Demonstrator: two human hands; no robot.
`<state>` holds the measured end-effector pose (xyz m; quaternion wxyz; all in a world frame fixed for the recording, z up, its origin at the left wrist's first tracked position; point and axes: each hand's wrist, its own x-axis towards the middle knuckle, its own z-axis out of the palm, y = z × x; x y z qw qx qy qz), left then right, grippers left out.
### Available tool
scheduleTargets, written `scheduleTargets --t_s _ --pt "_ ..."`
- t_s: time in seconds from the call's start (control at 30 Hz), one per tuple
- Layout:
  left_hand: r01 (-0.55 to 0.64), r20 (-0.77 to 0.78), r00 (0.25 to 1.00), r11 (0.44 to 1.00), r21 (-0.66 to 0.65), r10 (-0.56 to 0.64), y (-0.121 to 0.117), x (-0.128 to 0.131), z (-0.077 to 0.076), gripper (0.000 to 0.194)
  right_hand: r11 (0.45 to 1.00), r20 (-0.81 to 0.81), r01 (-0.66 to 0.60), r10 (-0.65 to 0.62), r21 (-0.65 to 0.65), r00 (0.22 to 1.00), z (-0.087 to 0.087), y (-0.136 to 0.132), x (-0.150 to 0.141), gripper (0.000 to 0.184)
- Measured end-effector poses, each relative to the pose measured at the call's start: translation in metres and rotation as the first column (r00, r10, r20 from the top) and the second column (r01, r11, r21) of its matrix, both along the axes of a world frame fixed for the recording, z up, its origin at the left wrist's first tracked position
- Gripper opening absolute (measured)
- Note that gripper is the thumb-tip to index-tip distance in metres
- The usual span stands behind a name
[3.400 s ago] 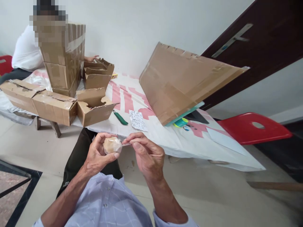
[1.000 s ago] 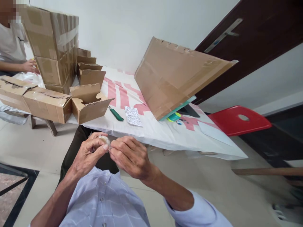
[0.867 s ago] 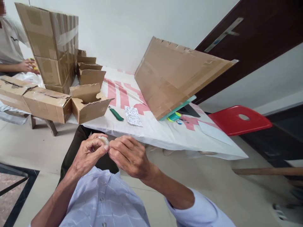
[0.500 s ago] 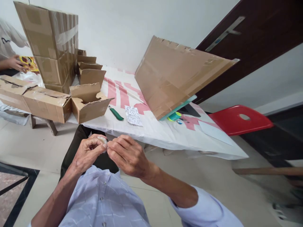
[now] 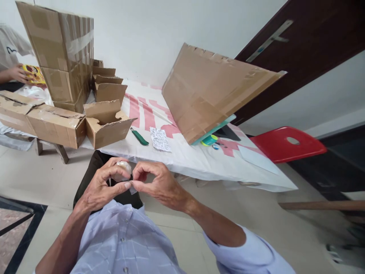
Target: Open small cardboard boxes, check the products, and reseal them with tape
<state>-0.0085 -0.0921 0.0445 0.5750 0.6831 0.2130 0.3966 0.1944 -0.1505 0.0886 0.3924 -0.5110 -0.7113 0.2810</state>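
Observation:
Above my lap, my left hand curls its fingers and thumb around a small, shiny, whitish roll that looks like clear tape. My right hand is beside it, thumb and forefinger bent in a pinch against the roll's edge. The two thumb tips almost meet, and a small pale piece shows just below them. What the right fingertips pinch is too small to make out. On the table edge ahead lie a green utility knife and a sheet of small printed labels.
Open cardboard boxes and a tall taped stack stand left. A large cardboard sheet leans on the table, a green-yellow tape roll at its foot. Right is a red chair. Far left, another person's hand holds a yellow box.
My right hand has rolled from knuckles up to an open-sided pinch with the thumb showing. My left fingers have spread, so more of the whitish roll is visible.

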Motion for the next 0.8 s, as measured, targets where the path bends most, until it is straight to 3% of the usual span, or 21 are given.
scheduleTargets --t_s 0.2,0.37,0.53,0.63,0.73,0.8 --pt "0.025 -0.001 1.0 1.0 0.018 -0.025 0.0 0.002 -0.002 0.021 0.989 -0.089 -0.019 0.006 -0.144 0.996 -0.003 0.004 0.0 0.014" --pt "-0.006 -0.045 0.999 0.989 0.148 0.013 0.001 0.0 -0.003 0.02 0.966 -0.166 -0.095 0.055 -0.241 0.985 -0.006 0.004 0.01 0.012" --pt "-0.049 -0.011 0.999 0.981 0.187 0.052 0.003 -0.004 -0.003 0.02 0.886 -0.335 -0.255 0.122 -0.388 0.934 -0.023 0.008 0.021 0.046" --pt "-0.04 0.009 0.999 0.982 0.182 0.039 0.002 -0.006 -0.001 0.019 0.825 -0.505 -0.363 0.111 -0.433 0.856 -0.043 0.011 0.017 0.058" --pt "-0.022 0.008 1.0 0.98 0.198 0.021 0.001 -0.006 0.001 0.017 0.733 -0.713 -0.524 0.075 -0.435 0.697 -0.059 0.011 0.008 0.06" --pt "-0.002 0.011 1.0 0.98 0.201 0.0 0.0 -0.006 0.001 0.017 0.701 -0.812 -0.602 0.056 -0.382 0.581 -0.065 0.009 0.001 0.056"
